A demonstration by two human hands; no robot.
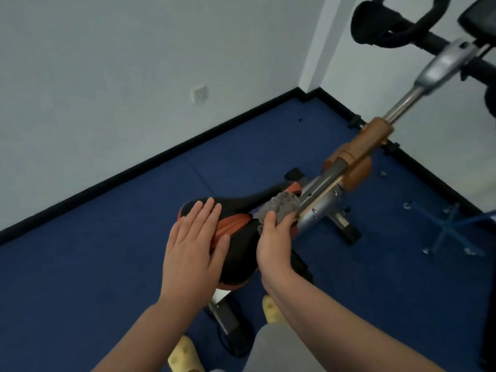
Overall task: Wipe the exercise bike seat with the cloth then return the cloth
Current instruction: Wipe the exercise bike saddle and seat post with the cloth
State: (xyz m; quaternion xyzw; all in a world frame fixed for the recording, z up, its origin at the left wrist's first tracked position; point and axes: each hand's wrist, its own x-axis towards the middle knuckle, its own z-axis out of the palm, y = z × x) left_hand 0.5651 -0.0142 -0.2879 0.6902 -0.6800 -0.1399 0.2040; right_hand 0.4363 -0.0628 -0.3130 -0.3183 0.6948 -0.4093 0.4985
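Down in front, just below both arms: seat, black with orange stripes. Wide back end close to the body, thin nose end pointing away and to the right, toward the silver bike frame. Long way of it, then: from near-left up to far-right.

On the wide back part: left hand, flat and open, fingers stretched out side by side. Holding nothing, just resting on top, likely to keep things steady.

At the thin nose end: right hand, fingers and thumb closed around the grey cloth. Cloth bunched up, touching the nose of the seat, right beside the frame.

So: right hand far along, left hand near. Probably in the middle of wiping, not done.

Next, most likely: pull the cloth back along the long way, from the nose toward the wide end, down and to the left. Left hand sitting right in that path, covering much of the wide part. Best to lift or slide it off first, or else miss that spot.

Place for putting the cloth back: not in sight. Cannot tell where.
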